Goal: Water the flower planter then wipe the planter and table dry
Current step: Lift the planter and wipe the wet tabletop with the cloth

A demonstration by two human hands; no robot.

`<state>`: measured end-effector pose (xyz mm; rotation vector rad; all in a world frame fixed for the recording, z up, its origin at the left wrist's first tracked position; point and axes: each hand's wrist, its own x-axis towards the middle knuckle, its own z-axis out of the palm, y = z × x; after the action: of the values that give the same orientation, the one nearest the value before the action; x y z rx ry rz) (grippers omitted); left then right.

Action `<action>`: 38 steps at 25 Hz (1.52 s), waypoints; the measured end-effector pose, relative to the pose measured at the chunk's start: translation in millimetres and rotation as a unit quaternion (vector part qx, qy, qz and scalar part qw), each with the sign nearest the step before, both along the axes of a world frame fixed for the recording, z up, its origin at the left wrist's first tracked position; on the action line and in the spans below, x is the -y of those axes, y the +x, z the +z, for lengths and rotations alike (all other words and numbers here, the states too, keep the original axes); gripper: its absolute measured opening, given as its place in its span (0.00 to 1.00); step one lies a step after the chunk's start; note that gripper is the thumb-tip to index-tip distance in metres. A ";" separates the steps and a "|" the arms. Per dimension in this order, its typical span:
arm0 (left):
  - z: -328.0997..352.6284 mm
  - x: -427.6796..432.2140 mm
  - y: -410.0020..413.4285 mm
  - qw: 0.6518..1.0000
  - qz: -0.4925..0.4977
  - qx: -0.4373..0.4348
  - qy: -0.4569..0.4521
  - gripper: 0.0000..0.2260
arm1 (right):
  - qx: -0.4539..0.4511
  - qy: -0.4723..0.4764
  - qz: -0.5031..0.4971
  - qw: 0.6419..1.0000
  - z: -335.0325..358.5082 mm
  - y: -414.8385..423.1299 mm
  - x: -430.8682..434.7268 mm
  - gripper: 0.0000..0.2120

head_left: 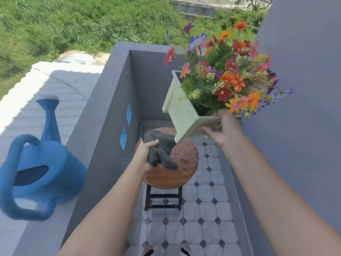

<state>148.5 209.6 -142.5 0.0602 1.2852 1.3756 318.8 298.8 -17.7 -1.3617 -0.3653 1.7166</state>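
Observation:
A pale green rectangular planter (pixel 181 111) full of mixed red, orange and purple flowers (pixel 228 71) is held up in the air, tilted, above the small round table. My right hand (pixel 222 129) grips its near end. My left hand (pixel 144 154) holds a dark grey cloth (pixel 160 148) that rests on the round brown tabletop (pixel 184 157). The tabletop looks wet and patchy. A blue watering can (pixel 40 169) stands on the grey ledge at the left, apart from both hands.
A grey parapet wall (pixel 103 126) with blue diamond openings runs along the left of the narrow tiled balcony floor (pixel 203 209). A grey wall (pixel 295 126) closes the right side. The table stands on dark wooden legs. Grass lies beyond the ledge.

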 end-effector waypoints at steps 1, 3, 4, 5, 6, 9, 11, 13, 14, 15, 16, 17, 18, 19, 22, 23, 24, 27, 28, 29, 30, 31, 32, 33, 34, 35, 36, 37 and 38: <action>-2.9 -7.2 1.2 0.997 -0.038 -0.064 -0.017 0.14 | 0.004 -0.012 -0.008 1.000 -7.0 4.3 -6.7 0.06; -14.1 -18.7 9.2 0.940 -0.171 -0.285 -0.082 0.20 | 0.019 -0.028 -0.018 0.999 -22.2 12.1 -18.9 0.06; -24.5 -21.0 18.1 0.870 -0.244 -0.411 -0.117 0.21 | 0.024 -0.032 -0.023 0.999 -29.7 15.1 -24.3 0.04; -38.8 -21.3 32.9 0.791 -0.312 -0.507 -0.143 0.20 | 0.028 -0.038 -0.031 0.998 -38.2 20.1 -30.3 0.03; -53.0 -17.9 51.7 0.724 -0.361 -0.564 -0.167 0.20 | 0.028 -0.044 -0.034 0.998 -46.8 23.0 -36.5 0.06; -98.5 14.2 99.5 0.603 -0.482 -0.613 -0.167 0.22 | 0.026 -0.045 -0.044 0.998 -73.5 31.9 -50.7 0.12; -115.9 36.6 112.7 0.557 -0.525 -0.632 -0.123 0.26 | 0.021 -0.038 -0.060 0.997 -90.4 42.4 -59.5 0.23; -117.7 48.3 111.2 0.549 -0.532 -0.639 -0.083 0.28 | 0.026 -0.018 -0.064 0.997 -100.9 51.9 -67.4 0.30; -115.1 50.2 107.4 0.551 -0.531 -0.641 -0.059 0.28 | 0.029 -0.013 -0.067 0.997 -105.0 57.7 -70.8 0.32; -111.4 49.5 101.3 0.559 -0.526 -0.641 -0.029 0.28 | 0.037 -0.017 -0.072 0.997 -110.0 61.9 -75.0 0.32; -108.1 47.9 93.5 0.570 -0.519 -0.637 0.007 0.27 | 0.036 -0.019 -0.069 0.997 -113.3 65.6 -78.1 0.32; -105.3 44.9 83.9 0.577 -0.516 -0.631 0.047 0.26 | 0.042 -0.022 -0.068 0.997 -116.6 68.9 -80.5 0.32; -107.1 39.5 72.9 0.568 -0.521 -0.632 0.083 0.24 | 0.045 -0.022 -0.066 0.997 -119.1 71.8 -83.4 0.31; -112.9 34.4 61.8 0.543 -0.524 -0.646 0.114 0.23 | 0.054 -0.021 -0.064 0.996 -120.9 75.3 -86.1 0.31; -128.9 24.7 42.5 0.472 -0.554 -0.678 0.102 0.29 | 0.060 -0.012 -0.055 0.997 -123.3 84.2 -87.9 0.27; -132.4 22.4 48.5 0.465 -0.555 -0.685 0.083 0.34 | 0.068 -0.014 -0.057 0.996 -124.7 88.7 -89.8 0.26; -136.0 22.0 59.5 0.464 -0.559 -0.684 0.056 0.38 | 0.072 -0.018 -0.059 0.995 -127.4 93.0 -92.3 0.26; -131.5 18.0 96.0 0.480 -0.541 -0.691 -0.005 0.38 | 0.081 -0.020 -0.078 0.993 -131.6 97.0 -94.0 0.31; -130.4 10.7 106.4 0.484 -0.535 -0.692 -0.010 0.36 | 0.083 -0.023 -0.084 0.993 -130.9 97.3 -95.4 0.33; -128.7 0.8 113.9 0.488 -0.530 -0.693 -0.012 0.33 | 0.087 -0.032 -0.087 0.992 -130.7 97.2 -97.3 0.34; -127.4 -9.5 118.8 0.496 -0.521 -0.695 -0.015 0.31 | 0.090 -0.040 -0.086 0.991 -129.4 96.1 -98.1 0.32; -127.8 -21.1 124.0 0.505 -0.508 -0.698 -0.019 0.30 | 0.093 -0.043 -0.083 0.991 -129.5 96.1 -98.2 0.30; -128.4 -32.9 129.0 0.512 -0.496 -0.700 -0.025 0.29 | 0.090 -0.046 -0.084 0.991 -129.4 96.5 -98.8 0.28; -129.7 -45.1 132.8 0.518 -0.488 -0.702 -0.031 0.29 | 0.086 -0.045 -0.089 0.991 -130.5 96.7 -100.2 0.26; -130.6 -56.7 135.5 0.523 -0.479 -0.704 -0.036 0.29 | 0.083 -0.044 -0.092 0.991 -131.4 97.2 -101.1 0.26; -131.0 -67.1 136.8 0.528 -0.470 -0.707 -0.041 0.29 | 0.078 -0.042 -0.094 0.992 -133.4 98.5 -102.3 0.25; -131.8 -77.0 136.1 0.536 -0.458 -0.708 -0.046 0.29 | 0.078 -0.041 -0.095 0.992 -135.1 98.7 -102.9 0.25; -132.3 -86.1 134.5 0.543 -0.447 -0.709 -0.053 0.29 | 0.078 -0.039 -0.093 0.992 -137.3 98.7 -103.6 0.25; -132.0 -94.9 131.8 0.548 -0.435 -0.712 -0.059 0.30 | 0.073 -0.036 -0.093 0.992 -139.4 98.5 -104.4 0.26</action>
<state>280.3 304.5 -274.4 1.7992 2.0963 0.0478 417.3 403.2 -157.1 -1.5300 -0.2511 1.4947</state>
